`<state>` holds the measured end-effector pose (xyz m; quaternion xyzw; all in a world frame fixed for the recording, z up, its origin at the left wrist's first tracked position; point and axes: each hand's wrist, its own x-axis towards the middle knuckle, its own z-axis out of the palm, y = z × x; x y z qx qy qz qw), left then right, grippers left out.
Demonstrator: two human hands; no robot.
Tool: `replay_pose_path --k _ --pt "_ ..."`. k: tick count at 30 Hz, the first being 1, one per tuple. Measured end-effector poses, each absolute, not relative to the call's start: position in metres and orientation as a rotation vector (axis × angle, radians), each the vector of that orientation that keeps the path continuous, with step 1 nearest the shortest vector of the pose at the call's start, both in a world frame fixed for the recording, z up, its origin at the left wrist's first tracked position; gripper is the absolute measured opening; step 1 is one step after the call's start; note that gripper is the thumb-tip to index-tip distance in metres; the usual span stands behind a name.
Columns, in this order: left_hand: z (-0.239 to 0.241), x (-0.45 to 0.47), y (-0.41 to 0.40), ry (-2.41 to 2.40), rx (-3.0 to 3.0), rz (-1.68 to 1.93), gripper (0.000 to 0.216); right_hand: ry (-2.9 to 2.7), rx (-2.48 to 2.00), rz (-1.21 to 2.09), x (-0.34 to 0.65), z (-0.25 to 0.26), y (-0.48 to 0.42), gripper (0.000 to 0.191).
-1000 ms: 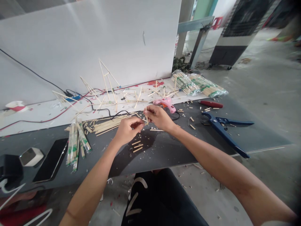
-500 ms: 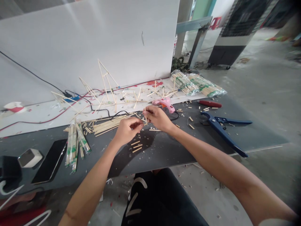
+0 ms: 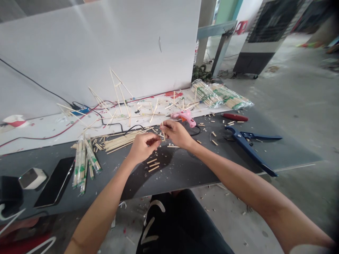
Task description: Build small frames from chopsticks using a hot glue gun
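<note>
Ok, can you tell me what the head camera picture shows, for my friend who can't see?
A person's left hand and right hand pinch short wooden sticks together above a dark table. A pink glue gun lies just behind the hands, a pile of long sticks to the left, and a blue cutter to the right.

Bright, even daylight, soft shadows beneath the arms, wide-angle stretching and blur toward the edges
</note>
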<state>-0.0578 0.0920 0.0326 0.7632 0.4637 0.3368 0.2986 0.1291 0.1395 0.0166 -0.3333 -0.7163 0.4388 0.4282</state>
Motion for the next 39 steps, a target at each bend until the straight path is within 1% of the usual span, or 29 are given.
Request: replay_pose_path --k 39 --pt "0.0322 -0.0564 0.0903 1.222 1.990 0.907 0.012 -1.765 -0.876 1.068 0.1262 0.0157 0.1348 0.023"
